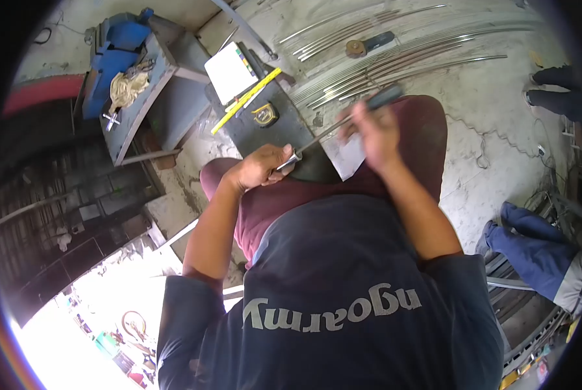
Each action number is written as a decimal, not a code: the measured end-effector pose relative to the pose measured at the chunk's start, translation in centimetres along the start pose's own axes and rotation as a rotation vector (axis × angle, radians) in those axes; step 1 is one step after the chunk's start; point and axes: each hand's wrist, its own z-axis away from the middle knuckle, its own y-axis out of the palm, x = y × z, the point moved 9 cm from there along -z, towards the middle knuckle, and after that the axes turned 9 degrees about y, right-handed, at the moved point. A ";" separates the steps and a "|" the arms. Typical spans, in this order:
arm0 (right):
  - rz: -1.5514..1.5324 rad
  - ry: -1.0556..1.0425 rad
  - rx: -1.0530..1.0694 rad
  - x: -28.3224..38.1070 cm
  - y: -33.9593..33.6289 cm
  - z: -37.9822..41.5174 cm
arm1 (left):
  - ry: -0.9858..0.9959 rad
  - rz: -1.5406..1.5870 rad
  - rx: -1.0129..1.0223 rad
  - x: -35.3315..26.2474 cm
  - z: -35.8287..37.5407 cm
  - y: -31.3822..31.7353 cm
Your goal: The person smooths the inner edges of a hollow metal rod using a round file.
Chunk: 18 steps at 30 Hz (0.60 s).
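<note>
My left hand (263,166) is closed round a short shiny metal piece (290,161) above the near end of a dark bench (262,133). In my right hand (377,133) is a file-like tool with a dark handle (384,97); its long thin shaft (327,132) slants down to the metal piece, and its tip meets or overlaps that piece. The fingers of my right hand are slightly blurred round the tool. On the bench beyond my left hand lie a tape measure (265,115), a yellow folding rule (247,101) and an open notebook (231,73).
Long metal rods (395,71) and an angle grinder (369,45) lie on the floor ahead. A metal stand (167,97) with a blue vise (123,32) and a rag (127,89) is at the left. Other people's legs (531,247) show at the right.
</note>
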 end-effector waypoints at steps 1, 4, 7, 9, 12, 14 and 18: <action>-0.013 -0.068 0.023 1.4 -1.2 -0.6 | 0.010 0.019 0.016 0.2 -0.1 -0.2; 0.026 0.008 0.205 -3.7 4.9 3.2 | -0.058 0.041 0.017 0.0 -0.3 0.2; -0.042 -0.013 0.051 -0.4 1.7 1.4 | 0.152 0.011 0.032 -1.7 0.0 0.5; -0.041 -0.106 -0.070 1.8 0.0 0.6 | 0.282 0.005 -0.075 -4.1 0.7 0.9; 0.217 0.034 0.173 -3.2 6.9 4.4 | 0.145 -0.097 -0.065 -2.3 0.2 0.4; -0.164 -0.031 0.007 -1.6 2.8 2.0 | 0.121 -0.335 -0.220 -1.5 1.8 -0.4; -0.101 0.019 -0.022 -2.1 3.1 3.2 | 0.302 -0.865 -0.700 -3.8 4.1 0.8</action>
